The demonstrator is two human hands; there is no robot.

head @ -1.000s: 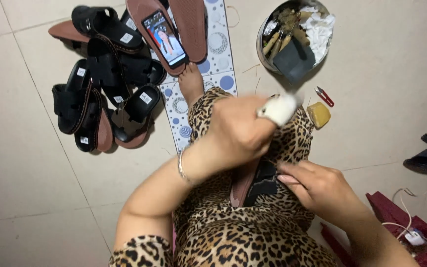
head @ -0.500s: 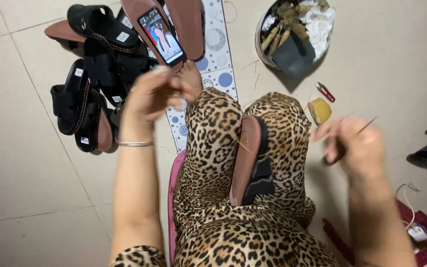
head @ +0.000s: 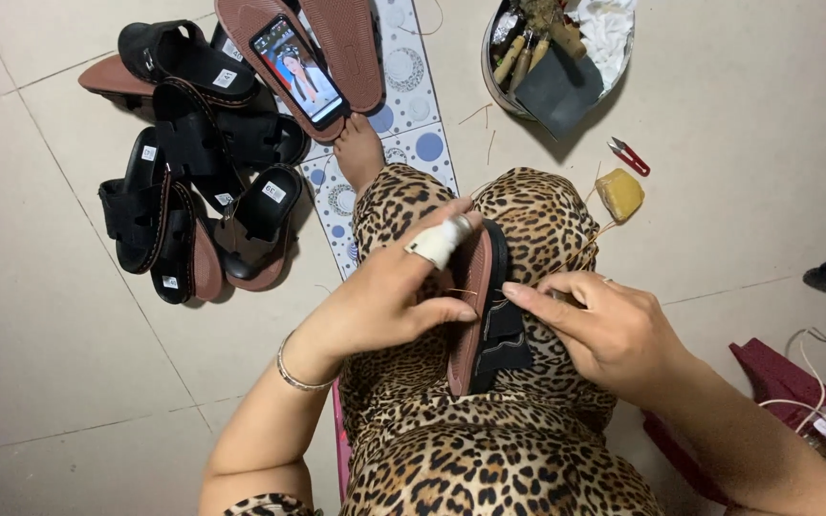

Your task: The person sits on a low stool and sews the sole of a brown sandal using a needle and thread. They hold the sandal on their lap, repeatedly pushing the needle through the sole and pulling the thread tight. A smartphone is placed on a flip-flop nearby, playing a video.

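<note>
A sandal stands on edge between the knees, its stitching partly done. The left hand grips its sole; the right hand pinches thread. Finished-looking sandals are piled nearby.

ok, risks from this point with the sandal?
1. The sandal stands on edge between the knees, steadied only by the left hand; it may tip.
2. The right hand works close to the left fingertips, only one taped; a prick seems possible.
3. Loose thread could snag.
</note>
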